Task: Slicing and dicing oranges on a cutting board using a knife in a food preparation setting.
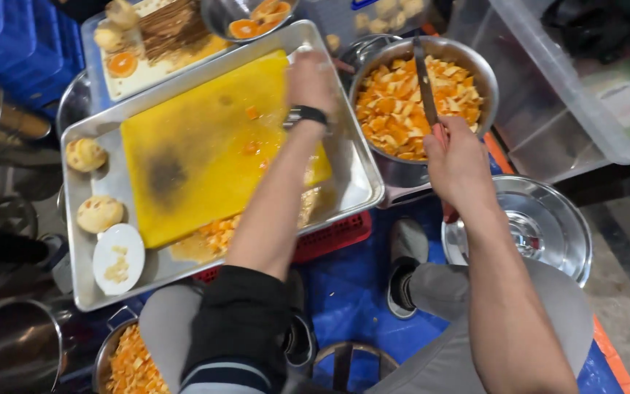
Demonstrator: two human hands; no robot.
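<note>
My left hand (310, 82), with a dark watch on the wrist, grips the far right edge of a yellow cutting board (198, 153), which is tipped up inside a metal tray (111, 190). A few orange fruit bits cling to the board. My right hand (455, 157) is closed on the handle of a knife (424, 80), its blade lying over a steel pot (475, 66) filled with chopped orange fruit pieces (395, 109).
Two peeled fruits (85, 155) and a white saucer (118, 259) sit at the tray's left. A pot lid (548, 226) lies at right, a clear plastic bin (585, 87) beyond. Another pot of chopped fruit (129, 365) is below left; halved oranges (253, 22) are in a bowl at top.
</note>
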